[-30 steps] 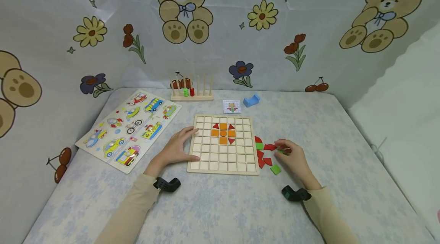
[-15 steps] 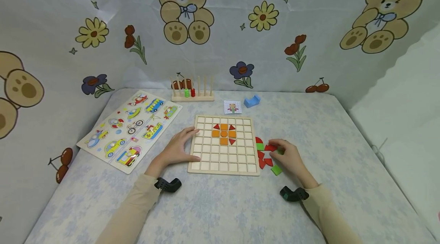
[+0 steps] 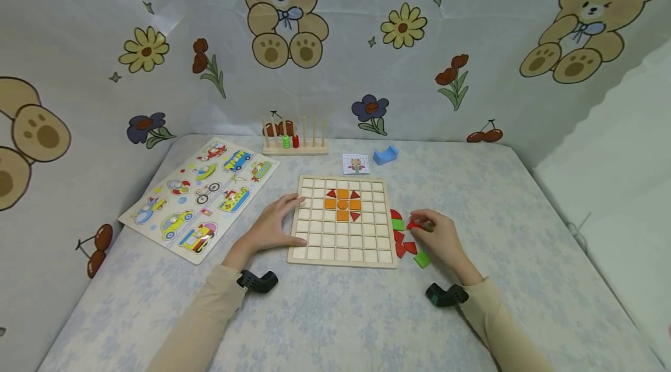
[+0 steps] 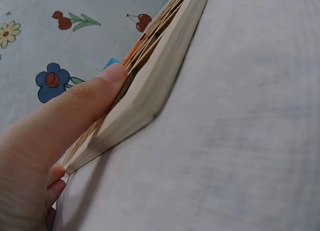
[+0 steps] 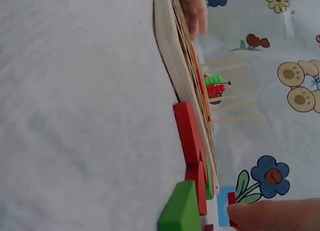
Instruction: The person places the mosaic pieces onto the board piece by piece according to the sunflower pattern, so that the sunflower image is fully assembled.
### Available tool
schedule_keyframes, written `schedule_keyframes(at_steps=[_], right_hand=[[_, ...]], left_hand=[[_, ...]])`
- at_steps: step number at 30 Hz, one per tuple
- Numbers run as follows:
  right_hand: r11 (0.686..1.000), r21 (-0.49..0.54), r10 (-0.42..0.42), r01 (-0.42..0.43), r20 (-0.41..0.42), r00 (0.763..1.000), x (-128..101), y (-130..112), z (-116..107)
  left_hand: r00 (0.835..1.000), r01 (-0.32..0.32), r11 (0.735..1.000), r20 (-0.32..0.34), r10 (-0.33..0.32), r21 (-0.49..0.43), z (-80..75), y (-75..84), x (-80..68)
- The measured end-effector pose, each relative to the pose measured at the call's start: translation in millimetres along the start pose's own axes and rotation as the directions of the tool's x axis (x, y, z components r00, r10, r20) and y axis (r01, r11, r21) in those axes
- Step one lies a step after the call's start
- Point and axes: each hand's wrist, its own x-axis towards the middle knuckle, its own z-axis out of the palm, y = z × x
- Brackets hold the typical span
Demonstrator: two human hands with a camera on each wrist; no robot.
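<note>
A wooden grid board (image 3: 343, 241) lies in the middle of the table, with orange squares and red triangles (image 3: 342, 204) forming a flower shape in its upper rows. My left hand (image 3: 283, 220) rests open against the board's left edge; in the left wrist view the thumb (image 4: 95, 93) lies along the board's side (image 4: 150, 96). My right hand (image 3: 426, 227) is just right of the board and pinches a small red piece (image 3: 415, 225), also seen as a red piece (image 5: 231, 198) at the fingertips. Loose red pieces (image 3: 402, 244) and a green square (image 3: 421, 259) lie by that hand.
A vehicle puzzle board (image 3: 201, 197) lies at the left. A wooden peg rack (image 3: 293, 142) with green and red beads, a small pattern card (image 3: 355, 163) and a blue block (image 3: 385, 155) stand behind the grid board. Printed fabric walls close in the table.
My right hand has drawn slightly left toward the board with the red piece at its fingertips. The left hand has stayed on the board's edge.
</note>
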Motion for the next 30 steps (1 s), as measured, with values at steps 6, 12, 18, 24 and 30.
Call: schedule_keyframes(at_steps=[6,12,18,24,30], right_hand=[[0.993,0.092,-0.072,0.069,0.025,0.997,16,-39,15],[0.972,0.149,-0.207,0.184,0.159,0.965,43,-79,55],[0.97,0.16,-0.221,0.181,0.287,0.932,66,-96,87],[0.959,0.191,-0.263,0.209,0.326,0.908,77,-95,99],[0.959,0.194,-0.264,0.208,0.333,0.905,81,-96,103]], left_hand=[[1.0,0.009,1.0,-0.008,-0.009,0.002,-1.1,-2.7,-1.2],[1.0,0.007,1.0,-0.003,-0.007,-0.002,0.5,-3.9,-0.1],[1.0,-0.005,1.0,-0.006,0.005,-0.004,5.3,-3.6,2.6],[1.0,-0.01,1.0,-0.002,0.01,0.005,6.1,-3.2,3.7],[1.0,-0.004,1.0,-0.013,0.004,0.003,4.4,-5.1,2.8]])
